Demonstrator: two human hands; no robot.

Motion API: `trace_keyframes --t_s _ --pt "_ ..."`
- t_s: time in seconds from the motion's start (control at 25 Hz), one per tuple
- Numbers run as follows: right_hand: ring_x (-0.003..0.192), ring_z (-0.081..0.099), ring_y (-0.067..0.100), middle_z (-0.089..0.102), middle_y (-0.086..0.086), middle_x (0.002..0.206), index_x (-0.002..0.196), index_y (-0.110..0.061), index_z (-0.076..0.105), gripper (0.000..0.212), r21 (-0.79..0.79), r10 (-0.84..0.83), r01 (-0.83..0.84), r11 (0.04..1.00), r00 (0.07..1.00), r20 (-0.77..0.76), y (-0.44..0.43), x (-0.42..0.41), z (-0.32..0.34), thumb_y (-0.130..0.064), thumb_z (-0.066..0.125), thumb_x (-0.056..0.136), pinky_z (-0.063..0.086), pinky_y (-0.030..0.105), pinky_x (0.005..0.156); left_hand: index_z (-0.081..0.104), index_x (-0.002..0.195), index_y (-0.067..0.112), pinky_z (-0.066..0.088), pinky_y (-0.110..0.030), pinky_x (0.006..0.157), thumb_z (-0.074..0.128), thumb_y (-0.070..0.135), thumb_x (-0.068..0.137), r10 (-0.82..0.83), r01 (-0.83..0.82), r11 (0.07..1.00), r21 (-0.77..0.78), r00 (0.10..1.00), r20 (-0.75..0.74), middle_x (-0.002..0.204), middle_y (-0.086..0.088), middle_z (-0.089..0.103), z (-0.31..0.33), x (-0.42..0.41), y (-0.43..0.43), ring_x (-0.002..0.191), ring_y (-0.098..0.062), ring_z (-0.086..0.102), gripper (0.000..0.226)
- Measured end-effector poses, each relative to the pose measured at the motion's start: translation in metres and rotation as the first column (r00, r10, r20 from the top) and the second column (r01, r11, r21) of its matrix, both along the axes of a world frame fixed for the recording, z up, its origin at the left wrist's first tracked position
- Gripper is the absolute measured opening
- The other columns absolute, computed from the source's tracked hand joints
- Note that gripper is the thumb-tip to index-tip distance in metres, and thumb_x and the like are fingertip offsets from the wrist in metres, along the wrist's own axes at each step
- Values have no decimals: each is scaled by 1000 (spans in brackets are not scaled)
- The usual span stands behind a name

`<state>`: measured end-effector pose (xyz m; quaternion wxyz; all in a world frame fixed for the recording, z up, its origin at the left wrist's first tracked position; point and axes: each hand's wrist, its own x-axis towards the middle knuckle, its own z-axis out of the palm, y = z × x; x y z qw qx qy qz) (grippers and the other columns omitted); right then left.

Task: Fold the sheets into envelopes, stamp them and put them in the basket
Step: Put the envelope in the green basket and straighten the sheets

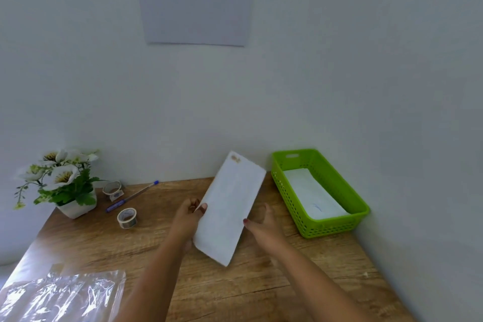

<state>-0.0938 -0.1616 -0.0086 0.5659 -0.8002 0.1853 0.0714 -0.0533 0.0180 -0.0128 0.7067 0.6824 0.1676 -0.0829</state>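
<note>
Tilting above the desk (261,295), an envelope (230,206) is pinched by the left hand (187,219) and right hand (261,227), near the right-edge basket (326,227).

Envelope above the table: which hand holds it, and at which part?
The left hand pinches the envelope at its left long edge. The right hand touches the right edge with its thumb; grip unclear.

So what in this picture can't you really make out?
Head view:
- Stamp on the envelope: too small, blurred.
- Blue marks on the paper in the basket: too small to read.
- Plastic bag: cut off by the bottom edge.
- Right hand: grip blurred, partly behind the envelope.
</note>
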Motion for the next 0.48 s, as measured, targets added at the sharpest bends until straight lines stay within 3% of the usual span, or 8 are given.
trace_keyframes --t_s 0.08,0.16,0.24,0.32,0.48 --pt "126 49 25 43 2 146 150 -31 12 84 292 18 8 957 996 -85 4 0 9 -39 65 85 48 45 96 47 83 14 51 -36 62 55 21 95 93 -95 980 -176 995 -23 88 -8 65 9 -2 -15 73 -24 59 15" --pt "106 61 22 57 -3 124 138 -33 30 54 420 85 -36 907 991 -99 6 -3 24 -35 57 92 56 42 76 50 93 12 53 -43 72 56 20 94 125 -131 947 -292 991 -38 94 -9 66 19 0 -33 78 -25 62 10" --pt "96 63 21 58 -4 115 128 -31 38 37 463 69 -41 886 997 -42 1 -2 38 -22 53 96 59 41 66 49 103 10 54 -45 78 57 17 93 104 -104 943 -316 994 -18 101 -11 65 28 4 -50 83 -26 63 15" --pt "98 62 23 57 0 119 125 -30 41 38 449 -1 -16 893 999 37 -18 5 49 -10 52 95 59 36 57 47 111 10 55 -46 81 58 16 92 36 -36 958 -286 999 -5 104 -9 64 38 10 -67 89 -26 63 22" --pt "99 58 25 54 7 124 119 -18 51 29 317 -189 161 934 980 59 -81 16 69 -6 55 93 57 29 47 45 120 7 54 -45 85 66 12 86 -181 183 968 -169 983 32 120 -8 61 53 21 -107 101 -26 62 40"
